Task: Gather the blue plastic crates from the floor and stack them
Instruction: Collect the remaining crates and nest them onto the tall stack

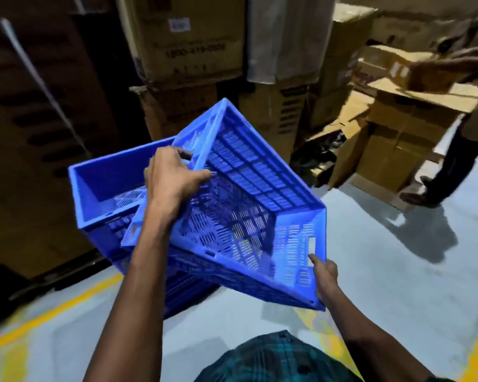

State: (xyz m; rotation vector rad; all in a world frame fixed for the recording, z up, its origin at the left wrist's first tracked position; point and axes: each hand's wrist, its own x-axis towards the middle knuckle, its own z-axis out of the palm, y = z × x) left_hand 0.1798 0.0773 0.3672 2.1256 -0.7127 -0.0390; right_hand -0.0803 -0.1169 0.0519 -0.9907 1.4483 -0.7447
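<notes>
Stacked cardboard boxes (188, 51) stand behind a blue crate (100, 183) on the grey floor (384, 285). Above it a tilted crate (249, 194) — long axis slanting from far-left to near-right, opening toward the person — is gripped by the left hand (174, 175) at its far rim and the right hand (324, 277) at its near end.

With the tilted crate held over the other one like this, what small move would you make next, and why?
Probably level the held crate and lower it onto the lower crate. It sits tilted and skewed above it, with the left hand gripping its rim and the right hand at its handle end.
</notes>
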